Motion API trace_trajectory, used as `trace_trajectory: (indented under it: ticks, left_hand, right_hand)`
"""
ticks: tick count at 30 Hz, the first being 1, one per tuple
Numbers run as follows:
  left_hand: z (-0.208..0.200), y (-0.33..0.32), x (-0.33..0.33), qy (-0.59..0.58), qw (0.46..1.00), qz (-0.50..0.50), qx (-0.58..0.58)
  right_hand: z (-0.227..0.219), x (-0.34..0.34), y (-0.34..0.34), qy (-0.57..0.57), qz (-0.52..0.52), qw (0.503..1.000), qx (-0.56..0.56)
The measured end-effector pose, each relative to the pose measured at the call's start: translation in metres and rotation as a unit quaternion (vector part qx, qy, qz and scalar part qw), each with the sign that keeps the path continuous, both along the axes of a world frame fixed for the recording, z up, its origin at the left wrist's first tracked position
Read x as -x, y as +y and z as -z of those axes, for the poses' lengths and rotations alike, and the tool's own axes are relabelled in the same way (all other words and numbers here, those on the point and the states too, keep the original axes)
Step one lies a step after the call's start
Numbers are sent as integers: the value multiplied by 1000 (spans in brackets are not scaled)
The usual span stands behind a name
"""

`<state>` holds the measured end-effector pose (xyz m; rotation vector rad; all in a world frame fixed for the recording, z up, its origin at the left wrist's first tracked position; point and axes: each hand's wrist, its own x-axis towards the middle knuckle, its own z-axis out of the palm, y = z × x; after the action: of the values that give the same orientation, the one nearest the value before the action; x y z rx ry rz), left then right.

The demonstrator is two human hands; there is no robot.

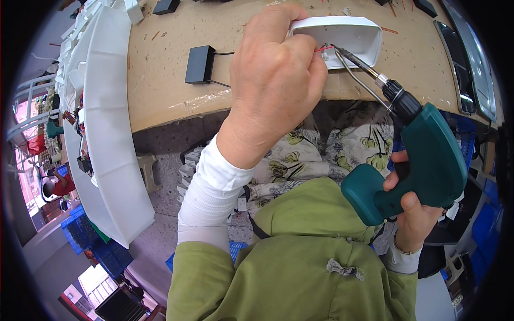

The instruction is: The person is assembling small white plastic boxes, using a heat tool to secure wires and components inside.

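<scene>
My right hand (415,206) is wrapped round the grip of a green soldering gun (436,155), at the lower right of the bench. Its dark tip and thin metal feed tube (358,80) reach up and left into a white plastic housing (356,33), lying open side toward me. A short red wire (323,48) sticks out from the pinched fingers of my left hand (276,75), and the gun's tip is close to its end. Whether they touch I cannot tell. The left fingertips are partly hidden behind the hand, at the housing's left end.
Left of my hand a black box (199,64) with dark leads lies on the tan worktable (160,101). A long white tray (110,123) runs along the left edge. Dark glossy panels (455,64) lie at the right. More small black boxes sit at the far edge.
</scene>
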<state>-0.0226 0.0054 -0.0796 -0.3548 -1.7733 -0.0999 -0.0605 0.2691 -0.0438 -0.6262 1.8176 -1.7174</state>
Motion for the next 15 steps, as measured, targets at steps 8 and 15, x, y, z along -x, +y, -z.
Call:
trace_trajectory:
  ticks: [8, 15]
  left_hand:
    - [7, -5, 3, 62, 997, 24, 43]
    - [-32, 46, -28, -242, 856, -94, -447]
  right_hand:
    - [2, 4, 20, -16, 8, 1000, 24]
    - [4, 3, 30, -21, 19, 999, 33]
